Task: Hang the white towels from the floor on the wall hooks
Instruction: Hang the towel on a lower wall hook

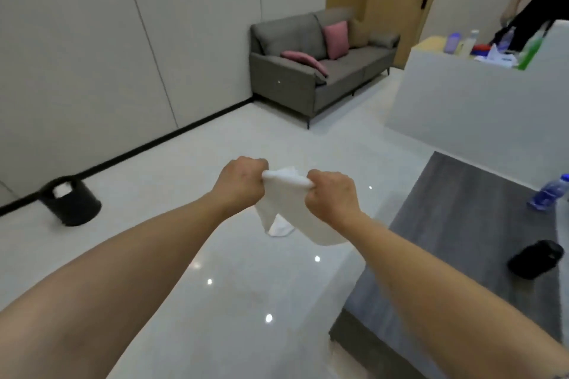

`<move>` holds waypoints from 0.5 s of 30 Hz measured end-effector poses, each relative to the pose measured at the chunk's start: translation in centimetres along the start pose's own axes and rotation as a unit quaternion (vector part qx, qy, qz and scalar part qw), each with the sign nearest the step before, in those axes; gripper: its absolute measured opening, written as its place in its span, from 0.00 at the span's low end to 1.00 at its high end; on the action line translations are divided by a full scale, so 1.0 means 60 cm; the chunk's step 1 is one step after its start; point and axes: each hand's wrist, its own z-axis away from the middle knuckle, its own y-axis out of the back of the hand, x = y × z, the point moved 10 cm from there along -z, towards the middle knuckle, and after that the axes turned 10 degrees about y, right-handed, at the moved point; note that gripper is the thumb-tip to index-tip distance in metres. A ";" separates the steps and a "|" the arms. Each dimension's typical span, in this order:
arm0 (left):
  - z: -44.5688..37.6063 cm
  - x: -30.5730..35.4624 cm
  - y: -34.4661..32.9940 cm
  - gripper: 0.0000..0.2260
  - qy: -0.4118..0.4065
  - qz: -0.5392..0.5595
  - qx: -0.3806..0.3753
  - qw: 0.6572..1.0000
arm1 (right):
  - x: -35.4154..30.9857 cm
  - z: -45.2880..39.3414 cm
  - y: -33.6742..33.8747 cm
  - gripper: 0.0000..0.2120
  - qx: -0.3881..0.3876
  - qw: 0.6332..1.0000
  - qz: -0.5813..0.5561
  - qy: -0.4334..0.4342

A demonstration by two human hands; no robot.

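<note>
A small white towel (pixel 288 194) hangs in the air in front of me, above the glossy white floor (pixel 240 286). My left hand (pixel 240 183) grips its top edge at the left end. My right hand (pixel 331 194) grips the same edge at the right end, so the edge is stretched between my fists. The rest of the cloth droops below my hands. No wall hook shows in this view.
A black bin (pixel 70 200) stands by the left wall. A grey sofa (pixel 314 71) with pink cushions is in the far corner. A dark grey table (pixel 462 240) with a bottle (pixel 549 192) and a black object (pixel 535 258) is on my right. Another person (pixel 535 0) stands behind a white counter (pixel 480 101).
</note>
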 end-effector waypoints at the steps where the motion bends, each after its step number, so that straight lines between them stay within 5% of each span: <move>1: 0.009 -0.068 0.036 0.09 0.017 0.008 0.003 1.000 | -0.073 -0.030 -0.006 0.07 -0.005 0.999 -0.006 0.032; 9: 0.159 -0.610 0.296 0.11 0.182 0.024 0.063 0.981 | -0.651 -0.202 -0.075 0.13 -0.010 0.958 -0.068 0.279; 15: 0.391 -0.953 0.461 0.09 0.337 -0.020 0.148 0.930 | -1.081 -0.260 -0.161 0.13 -0.074 0.894 -0.140 0.420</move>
